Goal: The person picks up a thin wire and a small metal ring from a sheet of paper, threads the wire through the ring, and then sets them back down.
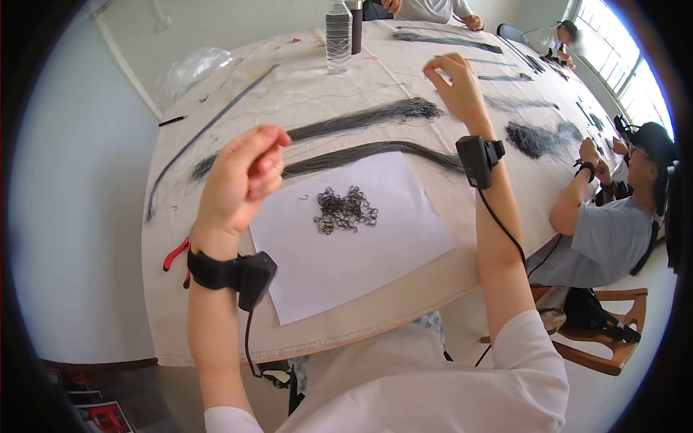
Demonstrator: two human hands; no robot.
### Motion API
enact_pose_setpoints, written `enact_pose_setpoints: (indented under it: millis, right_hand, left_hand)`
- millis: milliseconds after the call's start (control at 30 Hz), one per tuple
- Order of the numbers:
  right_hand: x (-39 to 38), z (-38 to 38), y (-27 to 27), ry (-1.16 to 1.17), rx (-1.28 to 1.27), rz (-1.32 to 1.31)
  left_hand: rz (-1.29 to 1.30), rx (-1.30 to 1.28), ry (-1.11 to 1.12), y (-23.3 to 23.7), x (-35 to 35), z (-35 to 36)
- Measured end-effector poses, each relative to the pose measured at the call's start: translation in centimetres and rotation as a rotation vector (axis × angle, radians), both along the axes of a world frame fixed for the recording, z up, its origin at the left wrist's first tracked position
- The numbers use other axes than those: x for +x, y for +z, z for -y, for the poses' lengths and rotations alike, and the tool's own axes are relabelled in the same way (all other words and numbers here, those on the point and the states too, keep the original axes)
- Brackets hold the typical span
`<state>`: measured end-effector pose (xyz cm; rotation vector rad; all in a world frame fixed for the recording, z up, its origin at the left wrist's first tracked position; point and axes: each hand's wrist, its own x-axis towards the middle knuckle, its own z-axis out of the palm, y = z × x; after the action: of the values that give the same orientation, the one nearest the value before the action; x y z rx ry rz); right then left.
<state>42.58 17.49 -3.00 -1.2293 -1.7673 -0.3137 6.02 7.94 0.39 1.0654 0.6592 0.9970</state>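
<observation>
My left hand (249,173) is raised over the left side of the table, its fingers curled and thumb pressed to the forefinger. Higher up at the right, my right hand (460,85) is also in a pinch; anything between either hand's fingertips is too thin to make out. Between and below them, a pile of small dark curled hooks (346,211) lies on a white paper sheet (361,274), with one loose hook apart at its left. Beyond the paper, two long bundles of dark grey strands (346,124) run across the cloth, the nearer bundle (361,153) touching the paper's far edge.
Red-handled pliers (175,254) lie left of my left wrist. A thin grey rod-like bundle (209,130), a black pen (172,120), a water bottle (338,40) and a plastic bag (193,72) are farther off. A tangled strand heap (538,138) lies near a seated co-worker (613,224) at right.
</observation>
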Motion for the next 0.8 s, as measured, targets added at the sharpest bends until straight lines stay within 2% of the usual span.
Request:
enact_pose_setpoints:
  millis: [33, 100, 133, 200, 233, 300, 333, 400, 533, 600, 733, 800]
  right_hand:
    - [1.8, -1.2, -1.9, 0.003, -0.001, 0.001]
    - [4.6, -2.8, -4.9, -0.081, -0.072, -0.041]
    - [5.0, -2.8, -5.1, -0.078, -0.075, -0.042]
    - [5.6, -2.9, -5.9, -0.234, -0.292, -0.022]
    - [5.5, -3.0, -6.2, -0.231, -0.297, -0.021]
    - [5.4, -3.0, -6.5, -0.373, -0.33, 0.19]
    - [5.3, -3.1, -6.8, -0.369, -0.336, 0.192]
    - [5.1, -3.5, -7.2, -0.457, -0.417, 0.234]
    - [5.1, -3.7, -7.7, -0.424, -0.418, 0.279]
    - [5.6, -4.0, -8.4, -0.34, -0.292, 0.242]
    - [5.3, -4.0, -8.6, -0.343, -0.291, 0.22]
    - [5.1, -3.9, -8.4, -0.313, -0.176, 0.17]
  left_hand:
    - [0.001, -0.001, 0.003, -0.6, -1.1, -1.0]
    - [0.161, -0.15, 0.063, -2.2, -3.3, -3.1]
    - [0.16, -0.153, 0.067, -2.7, -4.0, -3.7]
    - [0.245, -0.218, 0.199, -3.7, -5.3, -4.7]
    - [0.264, -0.238, 0.225, -4.2, -6.0, -5.2]
    - [0.282, -0.273, 0.309, -5.2, -7.1, -6.0]
    - [0.3, -0.303, 0.388, -5.7, -7.6, -6.4]
    - [0.341, -0.314, 0.397, -7.1, -8.9, -7.2]
    - [0.379, -0.29, 0.538, -8.2, -10.1, -7.9]
    - [0.396, -0.271, 0.616, -8.3, -10.7, -7.9]
    - [0.412, -0.216, 0.744, -8.5, -12.0, -7.8]
    - [0.418, -0.185, 0.78, -8.8, -12.6, -8.0]
